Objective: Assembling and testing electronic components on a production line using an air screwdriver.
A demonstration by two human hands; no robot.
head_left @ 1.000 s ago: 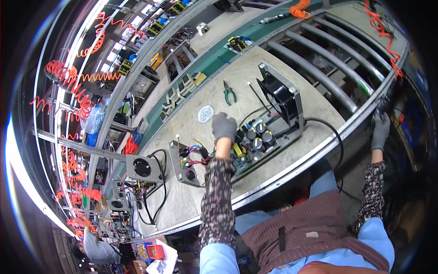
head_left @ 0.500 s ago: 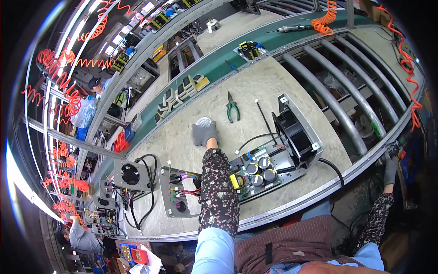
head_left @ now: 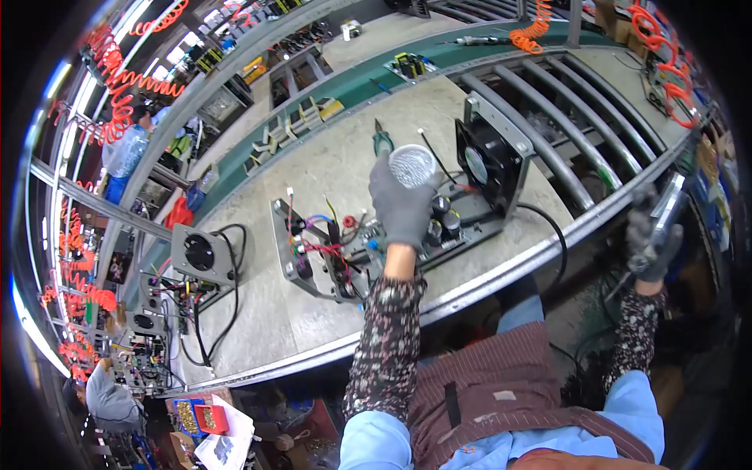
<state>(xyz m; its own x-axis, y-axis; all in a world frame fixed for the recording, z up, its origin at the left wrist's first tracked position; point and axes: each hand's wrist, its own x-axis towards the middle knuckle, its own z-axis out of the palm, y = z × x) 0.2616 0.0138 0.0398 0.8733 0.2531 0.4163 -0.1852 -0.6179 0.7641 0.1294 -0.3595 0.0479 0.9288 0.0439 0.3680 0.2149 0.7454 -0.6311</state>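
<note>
Your grey-gloved left hand [head_left: 398, 207] clamps a round white dish [head_left: 413, 166], green-handled metal pliers [head_left: 382, 142] at its ten o'clock; your grey-gloved right hand [head_left: 656, 249] grips a silver-and-black tool [head_left: 667, 204].

Left hand [head_left: 401, 207] lifted round dish [head_left: 413, 166]; right hand [head_left: 656, 249] now holds silver tool [head_left: 667, 200].

The dish [head_left: 413, 147] and left hand [head_left: 401, 207] partly hide the pliers [head_left: 382, 142]. The right hand [head_left: 656, 244] is blurred, the dish's bits [head_left: 412, 166] indistinct.
</note>
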